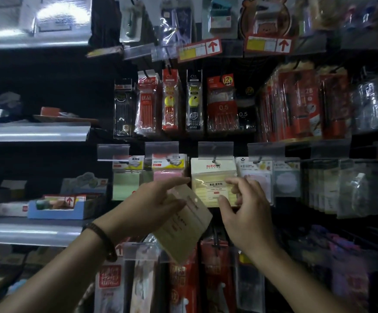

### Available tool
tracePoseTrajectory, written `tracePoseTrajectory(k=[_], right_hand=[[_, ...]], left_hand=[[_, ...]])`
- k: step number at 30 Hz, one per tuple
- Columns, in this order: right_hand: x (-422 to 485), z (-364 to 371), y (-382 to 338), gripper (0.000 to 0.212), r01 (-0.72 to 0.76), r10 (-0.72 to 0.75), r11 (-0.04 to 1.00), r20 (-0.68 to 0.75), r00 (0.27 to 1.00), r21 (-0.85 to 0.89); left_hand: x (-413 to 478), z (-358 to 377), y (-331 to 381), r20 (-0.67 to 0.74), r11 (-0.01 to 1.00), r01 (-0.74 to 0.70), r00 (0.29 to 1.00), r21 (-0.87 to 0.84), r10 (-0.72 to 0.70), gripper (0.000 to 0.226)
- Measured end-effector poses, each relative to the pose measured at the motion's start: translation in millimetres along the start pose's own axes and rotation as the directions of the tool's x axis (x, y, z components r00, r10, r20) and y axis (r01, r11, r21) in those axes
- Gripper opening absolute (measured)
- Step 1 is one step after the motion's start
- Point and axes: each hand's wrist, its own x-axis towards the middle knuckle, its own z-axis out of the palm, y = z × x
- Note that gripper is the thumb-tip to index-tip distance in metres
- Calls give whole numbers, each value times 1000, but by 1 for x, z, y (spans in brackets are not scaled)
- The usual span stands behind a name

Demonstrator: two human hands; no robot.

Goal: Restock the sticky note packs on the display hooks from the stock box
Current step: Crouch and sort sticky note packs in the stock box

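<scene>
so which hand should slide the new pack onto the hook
Left. The left hand already holds the loose tan pack, its hole end tilted up toward the hook. The right hand is busy at the hanging yellow pack and is probably best left steadying it.
</scene>
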Motion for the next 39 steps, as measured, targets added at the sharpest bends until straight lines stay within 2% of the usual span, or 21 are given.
tracePoseTrajectory(k=[3, 5, 7, 9, 13, 19, 21, 24, 29, 34, 39], right_hand=[[-13, -3, -3, 37, -59, 52, 977, 41, 998, 205], [-19, -3, -10, 42, -155, 119, 900, 112, 987, 408], [-23, -3, -18, 45, -228, 176, 795, 147, 973, 561], [-23, -4, -24, 42, -238, 206, 759, 123, 971, 606], [-12, -4, -19, 25, -243, 235, 790, 87, 968, 563], [6, 3, -2, 22, -271, 289, 808, 50, 956, 523], [11, 4, -1, 23, -211, 227, 856, 25, 974, 471], [14, 2, 4, 34, -57, 49, 947, 31, 998, 317], [21, 5, 17, 46, 87, -83, 977, -29, 996, 193], [37, 15, 19, 46, 127, -116, 979, -80, 990, 159], [49, 24, 18, 44, 109, -95, 983, -99, 991, 147]], left_hand=[[-17, 4, 5, -102, 958, -31, 995, -284, 2, 45], [-21, 12, 8, -157, 905, -75, 988, -419, 10, 42], [-21, 23, 11, -205, 869, -122, 979, -480, 24, 40], [-20, 34, 13, -228, 855, -151, 973, -497, 39, 41], [-14, 45, 10, -216, 859, -137, 976, -493, 32, 42], [6, 53, -7, -303, 921, -152, 952, -359, 39, 43], [14, 56, -11, -341, 952, -150, 939, -266, 52, 45], [24, 57, -14, -415, 977, -170, 904, -133, 101, 50], [37, 59, -17, -442, 973, -229, 869, 35, 221, 61], [56, 58, -17, -489, 952, -251, 817, 174, 305, 62], [71, 55, -16, -483, 963, -219, 833, 159, 269, 61]])
